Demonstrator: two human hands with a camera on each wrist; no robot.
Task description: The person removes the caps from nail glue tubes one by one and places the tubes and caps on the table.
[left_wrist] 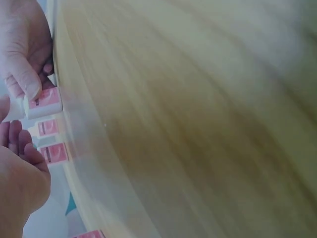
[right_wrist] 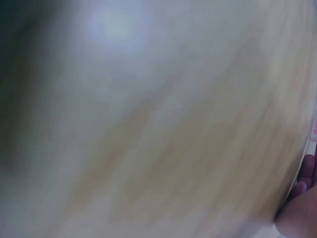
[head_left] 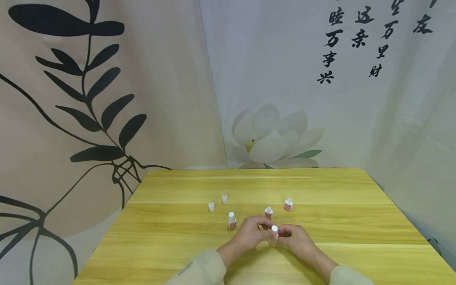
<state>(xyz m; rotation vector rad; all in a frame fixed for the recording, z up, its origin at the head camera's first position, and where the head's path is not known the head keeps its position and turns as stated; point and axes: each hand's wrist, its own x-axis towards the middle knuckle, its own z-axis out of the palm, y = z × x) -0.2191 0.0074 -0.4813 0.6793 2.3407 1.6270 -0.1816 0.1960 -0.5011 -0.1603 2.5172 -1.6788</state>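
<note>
In the head view a small white bottle [head_left: 274, 229] is upright between both hands, low over the table's near half. My left hand [head_left: 251, 234] has thumb and index finger at its white cap, pinching it. My right hand [head_left: 297, 240] grips the bottle's body; the left wrist view shows the right thumb [left_wrist: 27, 82] on the pink label [left_wrist: 45, 98]. A tall-capped bottle [head_left: 232, 221] stands left of the hands. Two bottles with shorter white tops stand behind them, one close [head_left: 268, 213] and one farther right [head_left: 288, 205]. The right wrist view shows mostly blurred tabletop.
Two small whitish caps, a nearer cap [head_left: 211, 207] and a farther cap [head_left: 224, 199], stand on the wooden table [head_left: 171, 221] at the back left. A printed curtain [head_left: 171, 79] hangs behind the table's far edge.
</note>
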